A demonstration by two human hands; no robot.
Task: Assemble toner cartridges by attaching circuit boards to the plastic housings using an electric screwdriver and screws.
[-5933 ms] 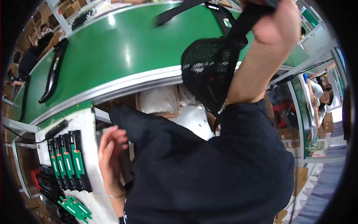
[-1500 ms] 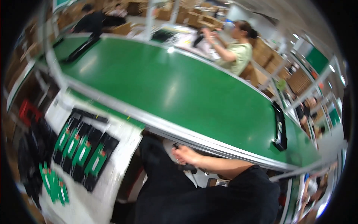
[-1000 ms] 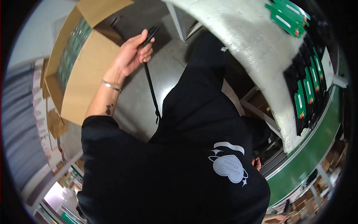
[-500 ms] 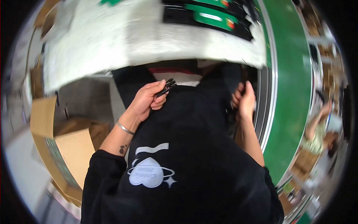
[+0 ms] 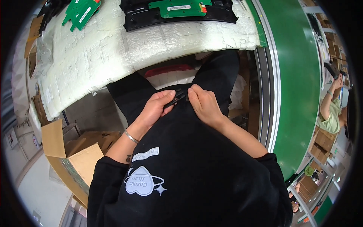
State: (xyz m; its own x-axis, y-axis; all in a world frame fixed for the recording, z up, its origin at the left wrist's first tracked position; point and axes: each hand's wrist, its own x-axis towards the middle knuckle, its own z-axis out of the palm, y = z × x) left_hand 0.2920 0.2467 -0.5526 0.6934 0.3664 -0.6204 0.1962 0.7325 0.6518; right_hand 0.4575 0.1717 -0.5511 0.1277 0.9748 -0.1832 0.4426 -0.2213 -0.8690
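Note:
Above my lap, my left hand (image 5: 157, 106) pinches a black pronged plastic buckle half (image 5: 177, 97) between thumb and fingers, its prongs pointing right. My right hand (image 5: 206, 104) is closed just to the right of it, knuckles up. Between its fingertips sits something small and dark, mostly hidden against my black clothes. A narrow gap shows between the two hands, with the buckle's prongs in it.
Ahead lies a white foam-covered table (image 5: 102, 56), bearing a black plastic panel (image 5: 140, 22) with a green circuit board (image 5: 181, 8) and another green board (image 5: 81, 15). An open cardboard box (image 5: 85, 160) stands left. Right runs a green conveyor belt (image 5: 297, 87); beyond it, a person (image 5: 331, 117) works.
My right hand has swung left from beside the conveyor to the buckle half in my left hand. My left hand has shifted slightly; the view has tilted, bringing more of the table into sight.

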